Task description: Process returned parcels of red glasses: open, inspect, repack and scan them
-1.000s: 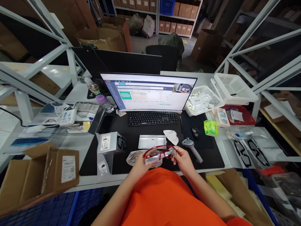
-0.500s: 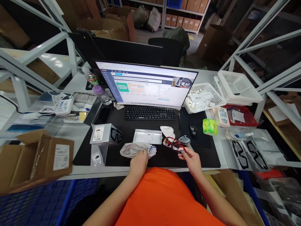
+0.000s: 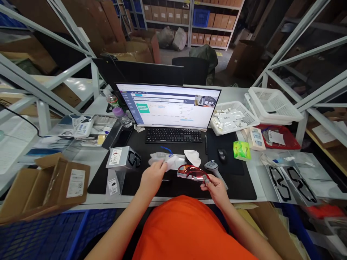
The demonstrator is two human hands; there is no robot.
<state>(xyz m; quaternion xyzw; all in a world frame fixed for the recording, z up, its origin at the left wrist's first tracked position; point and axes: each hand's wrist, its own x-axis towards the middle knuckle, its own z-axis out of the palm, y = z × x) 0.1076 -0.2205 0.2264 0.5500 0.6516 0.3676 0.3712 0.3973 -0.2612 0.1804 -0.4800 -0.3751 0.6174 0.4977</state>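
My left hand (image 3: 153,177) is closed on a pale drawstring pouch (image 3: 173,161) with a blue cord. The pouch is raised in front of a shallow white box tray (image 3: 182,157) and hides most of it. In my right hand (image 3: 216,189) is a pair of sunglasses (image 3: 193,173) with a red frame and reddish lenses, gripped at the right end between thumb and fingers. Behind the glasses lies a white piece of paper or cloth (image 3: 192,157). A barcode scanner (image 3: 211,165) rests just beyond my right hand.
A silver product box (image 3: 117,157) stands left on the black mat. The keyboard (image 3: 173,135) and monitor (image 3: 168,108) are ahead. Mouse (image 3: 222,155), green tissue pack (image 3: 242,150) and white basket (image 3: 235,126) lie right. An opened cardboard box (image 3: 54,184) sits far left.
My left hand has lifted the pouch forward, over the box tray. My right hand has brought the sunglasses left and slightly toward me. The camera view has tilted up a little.
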